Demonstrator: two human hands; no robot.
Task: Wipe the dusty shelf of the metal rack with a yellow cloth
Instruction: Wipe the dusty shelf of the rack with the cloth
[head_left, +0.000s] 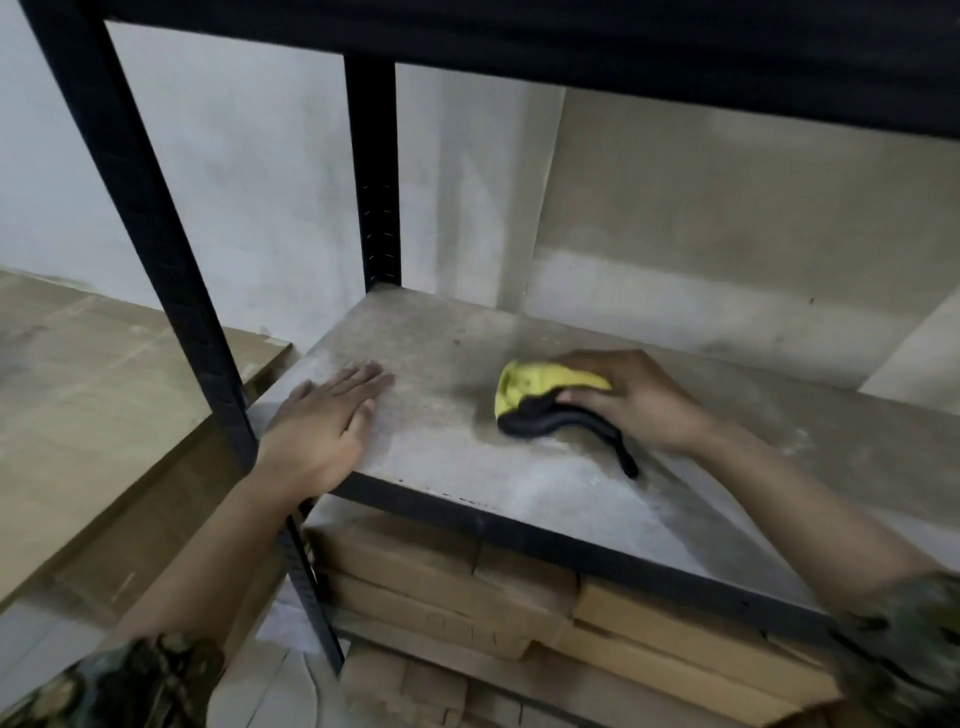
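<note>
So from the head cam I'm looking down at the dusty shelf (467, 364) of the metal rack (145, 218), and honestly a fair bit is hard to read. The right hand (639, 400) sits on the yellow cloth (540, 387), which is bunched up about mid-shelf; the fingers (582, 397) are curled over it and gripping it, but they cover the cloth's right side so I can't tell how big the wad really is. There's a black edge or strap (566, 421) along its near side trailing toward the front of the shelf, and it's blurry enough that I can't say if it's part of the cloth or something separate. The left hand (322, 415) lies flat on the shelf's left front corner, fingers straight and close together, holding nothing, right beside the front post. The shelf surface is grey and patchy with paler streaks near the front edge. The rack's right side is cut off by the frame, and the shelf above is just a dark band at the top. Below, stacked cardboard boxes (441, 587) are partly hidden behind the shelf's front rail. Camo-pattern sleeves (904, 644) poke in at both bottom corners, mostly cropped. More flat cardboard (104, 389) sits off to the left, outside the rack.
</note>
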